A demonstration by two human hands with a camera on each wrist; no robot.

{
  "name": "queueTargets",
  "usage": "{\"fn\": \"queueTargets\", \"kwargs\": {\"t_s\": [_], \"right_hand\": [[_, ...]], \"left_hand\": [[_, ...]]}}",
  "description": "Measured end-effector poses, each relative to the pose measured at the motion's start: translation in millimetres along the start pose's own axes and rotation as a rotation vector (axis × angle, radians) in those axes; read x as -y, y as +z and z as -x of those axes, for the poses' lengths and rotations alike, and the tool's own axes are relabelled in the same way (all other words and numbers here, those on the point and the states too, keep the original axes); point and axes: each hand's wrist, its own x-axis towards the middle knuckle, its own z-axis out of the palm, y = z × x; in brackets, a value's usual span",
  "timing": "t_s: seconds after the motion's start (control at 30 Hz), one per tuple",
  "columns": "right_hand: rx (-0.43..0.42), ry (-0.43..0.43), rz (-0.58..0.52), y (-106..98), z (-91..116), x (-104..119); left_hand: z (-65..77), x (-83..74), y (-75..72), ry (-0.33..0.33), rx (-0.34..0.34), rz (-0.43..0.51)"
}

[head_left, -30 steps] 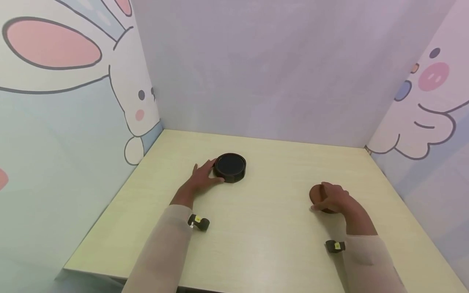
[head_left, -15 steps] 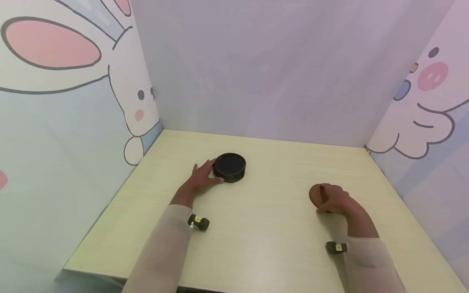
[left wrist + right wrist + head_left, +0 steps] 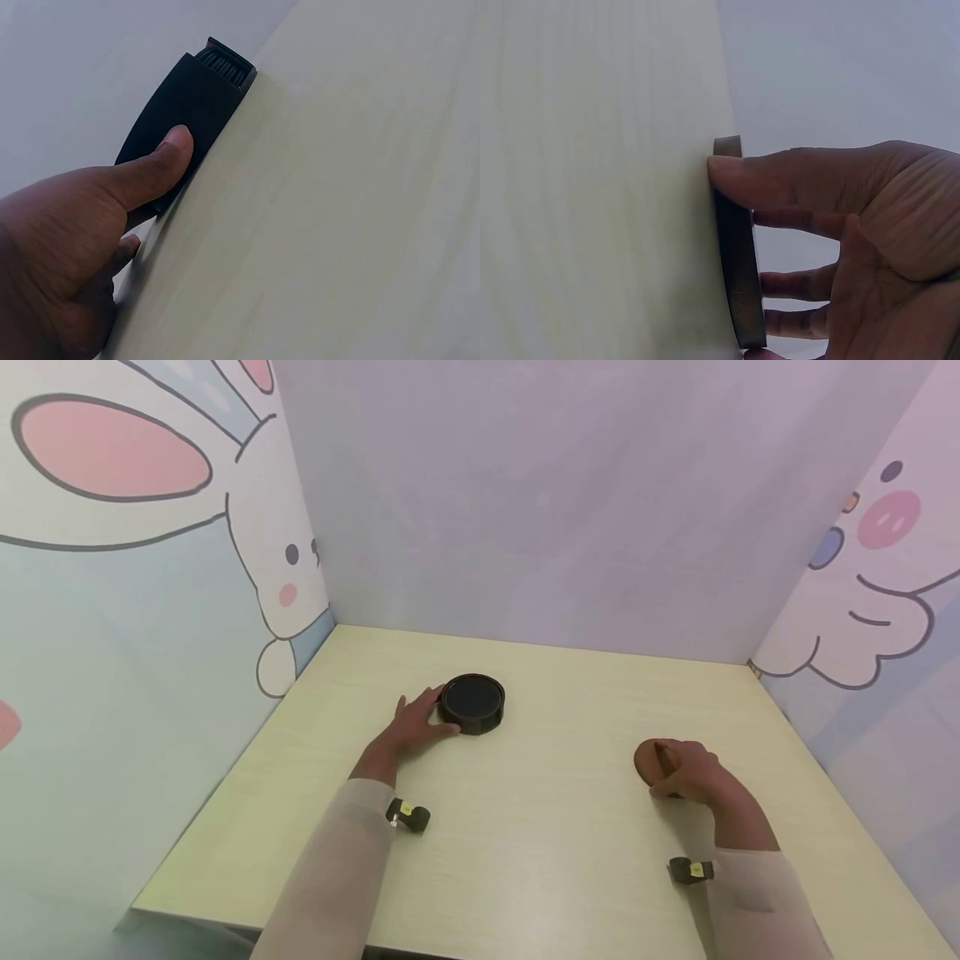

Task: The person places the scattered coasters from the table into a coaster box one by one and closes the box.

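Observation:
A round black coaster holder (image 3: 473, 700) stands on the table, left of centre. Its left side is gripped by my left hand (image 3: 411, 725), thumb at the near edge and fingers round the far side. In the left wrist view several thin stacked edges (image 3: 223, 67) show in the gap of its wall. Farther right, my right hand (image 3: 696, 772) holds a flat round brown coaster (image 3: 648, 762) between thumb and fingers, low over the tabletop. A dark band crosses it near the fingers. The right wrist view shows its dark rim (image 3: 742, 277) edge-on, thumb on the near end.
The pale wooden table (image 3: 540, 827) has a front edge close to the person. Fabric walls with cartoon animals (image 3: 270, 552) close in the left, back and right. A small black device (image 3: 407, 815) sits at each sleeve cuff.
My right thumb has shifted right along the near edge of the brown coaster, closer to the fingers, and the hand has dipped slightly. The left hand and the black holder have stayed put.

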Motion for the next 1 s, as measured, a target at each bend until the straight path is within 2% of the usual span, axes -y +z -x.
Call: {"fn": "queueTargets", "kwargs": {"t_s": [0.27,0.67,1.0], "right_hand": [[-0.032,-0.012,0.004,0.9,0.2,-4.0],[-0.073,0.014,-0.024,2.6,-0.1,-1.2],[-0.121,-0.056,-0.074,4.0,0.6,4.4]], "left_hand": [[0.1,0.2,0.4,-0.014,0.004,0.000],[1.4,-1.5,0.6,-0.029,0.007,0.015],[0.1,-2.2,0.1,-0.036,0.008,0.005]]}}
